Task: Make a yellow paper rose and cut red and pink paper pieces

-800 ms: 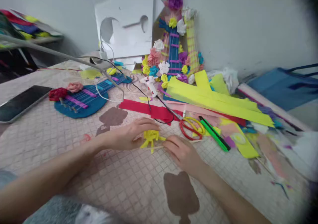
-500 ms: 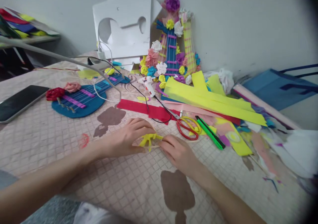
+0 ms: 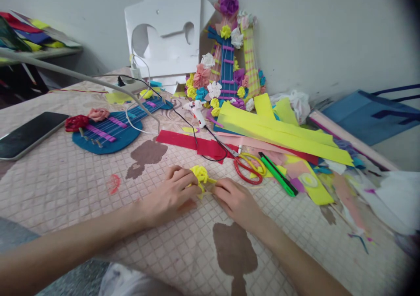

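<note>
A yellow crepe paper flower (image 3: 199, 173) is between my two hands, low over the patterned tablecloth. My left hand (image 3: 175, 191) curls its fingers around the flower's left side, partly covering the petals. Its twisted yellow tail is pinched by my right hand (image 3: 235, 201) between thumb and fingers. Just beyond my hands lie a strip of red crepe paper (image 3: 180, 142) and scissors (image 3: 249, 169) with red and yellow handles. A green box cutter (image 3: 278, 173) rests to the right of the scissors.
A white glue gun (image 3: 196, 112) with a black cord stands behind the red strip. On the left are a blue paper guitar (image 3: 108, 145) with paper roses and a phone (image 3: 31, 134). Yellow paper strips (image 3: 278, 129) pile up at right; decorated guitars (image 3: 227, 68) lean against the wall.
My left hand has closed in and turned around the yellow flower, which now shows its rounded, folded top. My right hand stays nearly in place, still pinching the tail.
</note>
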`<action>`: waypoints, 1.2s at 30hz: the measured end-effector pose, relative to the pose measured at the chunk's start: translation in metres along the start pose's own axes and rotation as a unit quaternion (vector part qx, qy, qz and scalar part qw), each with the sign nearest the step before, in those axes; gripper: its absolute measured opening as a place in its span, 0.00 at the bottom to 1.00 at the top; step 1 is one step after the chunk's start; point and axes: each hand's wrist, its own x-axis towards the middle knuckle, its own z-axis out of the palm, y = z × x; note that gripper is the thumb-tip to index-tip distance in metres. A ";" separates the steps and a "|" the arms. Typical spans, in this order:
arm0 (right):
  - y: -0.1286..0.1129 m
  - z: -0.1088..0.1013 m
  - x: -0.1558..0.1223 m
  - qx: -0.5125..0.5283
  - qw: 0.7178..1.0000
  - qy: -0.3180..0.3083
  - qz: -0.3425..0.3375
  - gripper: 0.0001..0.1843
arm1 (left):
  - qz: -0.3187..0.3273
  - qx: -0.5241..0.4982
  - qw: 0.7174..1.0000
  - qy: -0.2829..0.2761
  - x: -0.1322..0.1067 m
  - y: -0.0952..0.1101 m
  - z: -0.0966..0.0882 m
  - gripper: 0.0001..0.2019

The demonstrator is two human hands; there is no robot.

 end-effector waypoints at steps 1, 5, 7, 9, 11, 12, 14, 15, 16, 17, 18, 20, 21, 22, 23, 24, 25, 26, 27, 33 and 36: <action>0.000 0.001 0.000 0.005 1.000 -0.001 0.003 0.10 | -0.001 0.006 1.000 0.005 0.000 0.000 0.001 0.06; 0.000 0.005 0.000 0.025 1.000 -0.003 0.012 0.10 | -0.006 0.030 0.999 0.030 -0.001 0.001 0.004 0.03; 0.000 0.007 0.000 0.031 0.999 0.001 0.013 0.10 | -0.009 0.042 0.998 0.041 -0.001 0.002 0.005 0.04; 0.001 0.010 0.000 0.034 0.999 0.007 0.015 0.10 | -0.011 0.052 0.998 0.042 -0.002 0.003 0.005 0.05; 0.001 0.011 0.000 0.038 0.999 0.010 0.017 0.10 | -0.014 0.058 0.997 0.042 -0.003 0.005 0.006 0.06; 0.001 0.012 0.000 0.040 0.999 0.010 0.019 0.10 | -0.014 0.063 0.997 0.043 -0.003 0.005 0.006 0.07; 0.001 0.012 0.000 0.045 0.999 0.009 0.023 0.10 | -0.013 0.074 0.996 0.048 -0.004 0.006 0.007 0.07; 0.001 0.012 0.000 0.046 0.999 0.009 0.025 0.10 | -0.011 0.081 0.995 0.050 -0.005 0.006 0.008 0.07; 0.001 0.012 0.000 0.047 0.998 0.010 0.027 0.10 | -0.007 0.089 0.995 0.051 -0.005 0.006 0.008 0.07; 0.001 0.012 0.000 0.047 0.998 0.011 0.028 0.10 | -0.001 0.098 0.994 0.048 -0.006 0.006 0.009 0.07; 0.000 0.012 0.001 0.045 0.999 0.011 0.027 0.10 | 0.006 0.107 0.993 0.044 -0.006 0.006 0.009 0.07; 0.000 0.012 0.001 0.037 0.999 0.012 0.024 0.10 | 0.019 0.122 0.992 0.039 -0.007 0.006 0.010 0.08; 0.000 0.011 0.001 0.032 0.999 0.012 0.022 0.11 | 0.022 0.126 0.991 0.038 -0.007 0.006 0.010 0.07; 0.000 0.011 0.001 0.027 0.999 0.011 0.020 0.11 | 0.023 0.128 0.991 0.036 -0.007 0.006 0.010 0.07; -0.001 0.011 0.002 0.023 1.000 0.009 0.019 0.10 | 0.020 0.129 0.991 0.034 -0.006 0.006 0.010 0.07; -0.001 0.011 0.002 0.021 1.000 0.008 0.019 0.10 | 0.017 0.130 0.991 0.031 -0.006 0.006 0.010 0.08; -0.002 0.010 0.002 0.018 1.000 0.007 0.020 0.10 | 0.014 0.131 0.991 0.026 -0.006 0.006 0.010 0.08; -0.002 0.010 0.002 0.016 1.000 0.008 0.021 0.10 | 0.012 0.132 0.991 0.022 -0.006 0.007 0.010 0.08; -0.003 0.010 0.003 0.012 1.000 0.009 0.021 0.10 | 0.012 0.132 0.991 0.019 -0.006 0.007 0.010 0.09; -0.005 0.009 0.003 -0.013 1.000 0.010 0.007 0.09 | 0.010 0.142 0.990 -0.007 -0.005 0.010 0.011 0.09; -0.007 0.012 0.004 -0.007 1.000 0.020 0.008 0.08 | 0.007 0.144 0.989 -0.012 -0.005 0.011 0.012 0.09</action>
